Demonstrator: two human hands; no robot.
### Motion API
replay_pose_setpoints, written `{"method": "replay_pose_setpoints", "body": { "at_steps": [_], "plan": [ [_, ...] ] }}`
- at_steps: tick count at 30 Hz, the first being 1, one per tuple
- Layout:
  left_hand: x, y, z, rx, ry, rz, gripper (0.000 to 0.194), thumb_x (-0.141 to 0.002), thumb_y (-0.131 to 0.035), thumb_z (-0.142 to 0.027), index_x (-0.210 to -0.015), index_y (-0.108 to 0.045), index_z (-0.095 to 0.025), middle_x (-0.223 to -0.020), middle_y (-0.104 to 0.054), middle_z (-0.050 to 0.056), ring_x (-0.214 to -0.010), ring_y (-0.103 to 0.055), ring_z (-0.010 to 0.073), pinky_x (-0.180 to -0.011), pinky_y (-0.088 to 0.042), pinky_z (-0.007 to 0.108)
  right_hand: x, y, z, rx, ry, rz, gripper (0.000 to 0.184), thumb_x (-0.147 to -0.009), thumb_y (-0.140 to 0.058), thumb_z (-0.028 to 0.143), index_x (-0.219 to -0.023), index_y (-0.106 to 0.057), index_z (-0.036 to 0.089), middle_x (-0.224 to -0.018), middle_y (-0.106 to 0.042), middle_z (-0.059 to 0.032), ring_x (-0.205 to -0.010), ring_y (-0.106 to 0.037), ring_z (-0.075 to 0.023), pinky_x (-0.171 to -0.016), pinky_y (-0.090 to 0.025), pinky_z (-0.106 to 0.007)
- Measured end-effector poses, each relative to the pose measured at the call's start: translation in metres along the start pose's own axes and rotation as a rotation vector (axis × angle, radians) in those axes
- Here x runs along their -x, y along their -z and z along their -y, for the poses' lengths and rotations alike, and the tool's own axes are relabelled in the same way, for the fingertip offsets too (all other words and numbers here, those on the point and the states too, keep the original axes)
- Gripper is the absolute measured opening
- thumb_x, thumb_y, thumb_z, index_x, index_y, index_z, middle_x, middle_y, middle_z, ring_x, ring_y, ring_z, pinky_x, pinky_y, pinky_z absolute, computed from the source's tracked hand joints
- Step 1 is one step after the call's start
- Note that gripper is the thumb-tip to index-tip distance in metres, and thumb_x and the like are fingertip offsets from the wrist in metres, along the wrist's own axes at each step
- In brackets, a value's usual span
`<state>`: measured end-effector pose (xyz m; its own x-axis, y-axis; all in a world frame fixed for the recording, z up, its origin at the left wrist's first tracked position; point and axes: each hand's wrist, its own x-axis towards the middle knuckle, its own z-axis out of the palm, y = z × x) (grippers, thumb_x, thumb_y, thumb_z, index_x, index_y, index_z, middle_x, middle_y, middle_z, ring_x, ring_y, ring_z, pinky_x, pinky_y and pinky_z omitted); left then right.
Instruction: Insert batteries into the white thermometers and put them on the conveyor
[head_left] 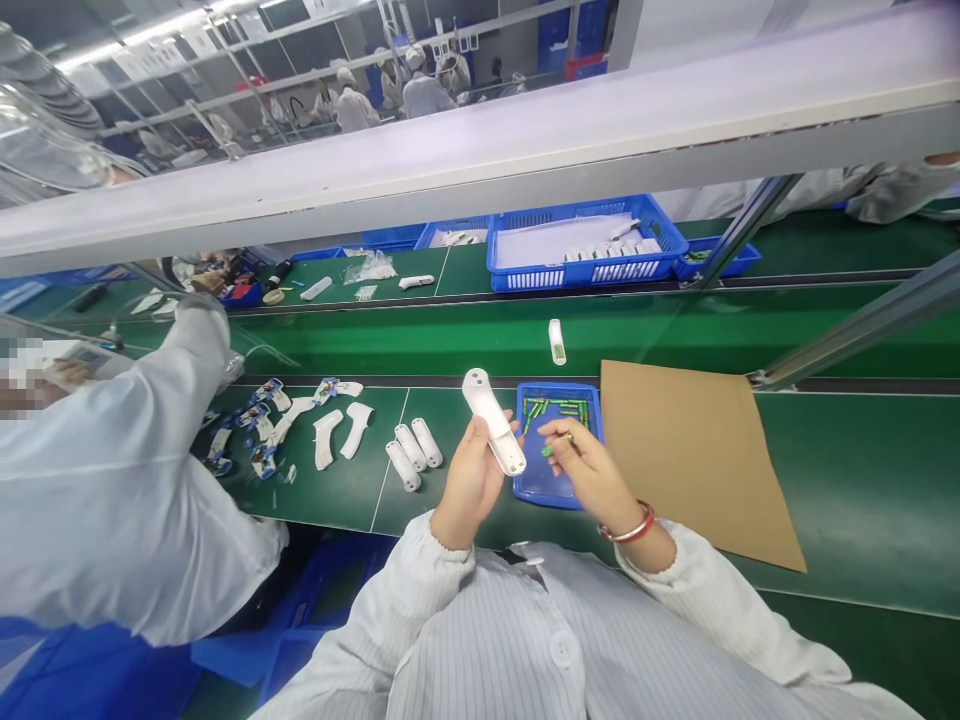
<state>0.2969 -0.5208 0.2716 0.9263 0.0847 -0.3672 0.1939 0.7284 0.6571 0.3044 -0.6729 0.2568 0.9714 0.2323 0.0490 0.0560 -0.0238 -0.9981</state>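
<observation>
While a blue tray (556, 490) is holding green batteries (553, 410), the left hand (471, 480) is grasping a white casing (491, 420), and the right hand (592, 470) is pinching one battery (556, 448).

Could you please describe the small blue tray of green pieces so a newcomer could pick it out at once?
On the green conveyor belt, find the flat tan cardboard sheet. Just left of it lies a small, shallow blue plastic tray of green cylinders, far smaller than the blue slotted crate beyond, with the right hand wearing a red bangle over it.
</observation>
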Motion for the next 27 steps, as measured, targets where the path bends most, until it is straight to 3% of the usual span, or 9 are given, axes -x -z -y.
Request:
{"method": "replay_pose_setpoints", "body": {
  "at_steps": [4, 7, 11, 14, 17, 20, 24, 27],
  "plan": [
    [0.001, -0.004, 0.007, -0.015, 0.039, 0.025, 0.027, -0.084, -0.055, -0.036, -0.099, -0.06, -0.014, -0.103, -0.061, 0.009, -0.088, -0.06, 0.0161, -0.074, -0.052, 0.028, 0.003, -0.015, -0.002, -0.043, 0.033, -0.04, 0.031, -0.076, -0.064, 0.04, -0.096, -0.052, 0.02, -0.075, -0.062, -0.0003, -0.06, -0.059, -0.0122, -0.054, -0.05, -0.025],
    [0.002, -0.006, 0.009, -0.043, 0.081, 0.041, 0.03, -0.084, -0.055, -0.038, -0.1, -0.059, -0.013, -0.097, -0.062, 0.009, -0.085, -0.06, 0.0165, -0.07, -0.05, 0.028, 0.004, -0.02, -0.008, 0.12, 0.095, -0.083, 0.022, -0.072, -0.069, 0.036, -0.082, -0.057, 0.02, -0.074, -0.066, -0.0008, -0.062, -0.061, -0.0138, -0.059, -0.051, -0.027],
    [0.004, -0.007, 0.009, -0.032, 0.121, 0.05, 0.031, -0.083, -0.056, -0.039, -0.1, -0.059, -0.013, -0.095, -0.062, 0.009, -0.085, -0.061, 0.0169, -0.074, -0.049, 0.03, 0.004, -0.019, -0.01, 0.291, 0.259, -0.089, 0.014, -0.077, -0.065, 0.033, -0.086, -0.065, 0.022, -0.077, -0.068, -0.0018, -0.067, -0.063, -0.0151, -0.065, -0.053, -0.029],
    [0.005, -0.008, 0.01, -0.024, 0.143, 0.048, 0.029, -0.084, -0.055, -0.036, -0.098, -0.059, -0.012, -0.093, -0.061, 0.009, -0.083, -0.06, 0.0159, -0.067, -0.048, 0.026, 0.005, -0.019, -0.009, 0.375, 0.373, -0.1, 0.014, -0.081, -0.06, 0.031, -0.091, -0.068, 0.023, -0.086, -0.067, -0.0039, -0.081, -0.064, -0.0173, -0.074, -0.054, -0.032],
    [0.006, -0.009, 0.011, -0.029, 0.17, 0.036, 0.028, -0.085, -0.054, -0.035, -0.098, -0.06, -0.011, -0.088, -0.061, 0.009, -0.074, -0.059, 0.0131, -0.059, -0.046, 0.022, 0.01, -0.023, -0.012, 0.48, 0.446, -0.102, 0.017, -0.086, -0.054, 0.028, -0.092, -0.068, 0.023, -0.087, -0.065, -0.005, -0.084, -0.062, -0.017, -0.078, -0.054, -0.032],
    [0.005, -0.007, 0.013, -0.053, 0.171, 0.001, 0.025, -0.086, -0.052, -0.033, -0.096, -0.06, -0.012, -0.087, -0.061, 0.008, -0.075, -0.059, 0.0128, -0.063, -0.048, 0.022, 0.018, -0.026, -0.015, 0.605, 0.487, -0.051, 0.021, -0.088, -0.048, 0.024, -0.096, -0.068, 0.021, -0.088, -0.065, -0.007, -0.083, -0.059, -0.0175, -0.076, -0.053, -0.033],
    [-0.001, -0.002, 0.016, -0.041, 0.177, -0.037, 0.025, -0.087, -0.051, -0.033, -0.096, -0.06, -0.012, -0.093, -0.062, 0.009, -0.082, -0.06, 0.0144, -0.074, -0.05, 0.026, 0.015, -0.017, -0.02, 0.623, 0.489, 0.008, 0.024, -0.089, -0.046, 0.026, -0.104, -0.065, 0.02, -0.093, -0.064, -0.0074, -0.088, -0.057, -0.0185, -0.078, -0.051, -0.035],
    [-0.007, 0.003, 0.015, 0.003, 0.169, -0.099, 0.025, -0.087, -0.05, -0.034, -0.1, -0.058, -0.015, -0.102, -0.061, 0.009, -0.086, -0.061, 0.0159, -0.079, -0.052, 0.032, -0.008, 0.009, -0.038, 0.774, 0.254, -0.02, 0.032, -0.094, -0.034, 0.024, -0.113, -0.059, 0.02, -0.107, -0.062, -0.0084, -0.101, -0.056, -0.0184, -0.088, -0.047, -0.036]
  ]
}}
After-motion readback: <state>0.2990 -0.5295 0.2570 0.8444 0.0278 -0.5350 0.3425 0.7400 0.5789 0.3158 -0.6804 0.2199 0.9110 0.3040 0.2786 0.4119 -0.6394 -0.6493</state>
